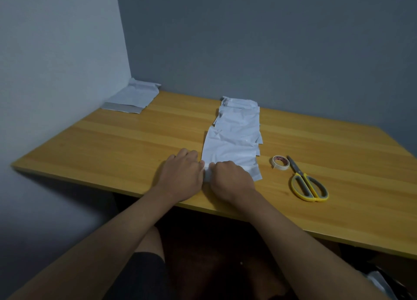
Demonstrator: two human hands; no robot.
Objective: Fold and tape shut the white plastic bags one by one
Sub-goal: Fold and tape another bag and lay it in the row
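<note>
Step in hand: the fold, by my reckoning. Both hands are bunched at the near left corner of the front bag (228, 150), where a bit of plastic shows turned up between them.

Left hand (180, 175): knuckles up on the desk (112, 141), fingers curled toward the corner and touching the plastic. Whether they pinch it or only press it, I cannot tell from here.

Right hand (230, 180): lies over the near edge of the same bag, fingers tucked under out of sight (they look closed on the edge, but the grip itself is hidden).

Where the bags are: the front bag lies flat near the front edge of the desk, middle of it. Behind it more bags (239, 114) overlap in a row running toward the wall. Another pile (133, 96) sits in the far left corner, well apart.

Tools: the roll of tape (280, 162) and the yellow-handled scissors (304, 182) lie side by side just to the right of the front bag, neither in anyone's hand.

Progress: early, I would say, since no tape is on the front bag that I can see.

Next move calls for: flattening the fold and holding it down with one hand, most likely the left, so the right can reach the tape nearby.
</note>
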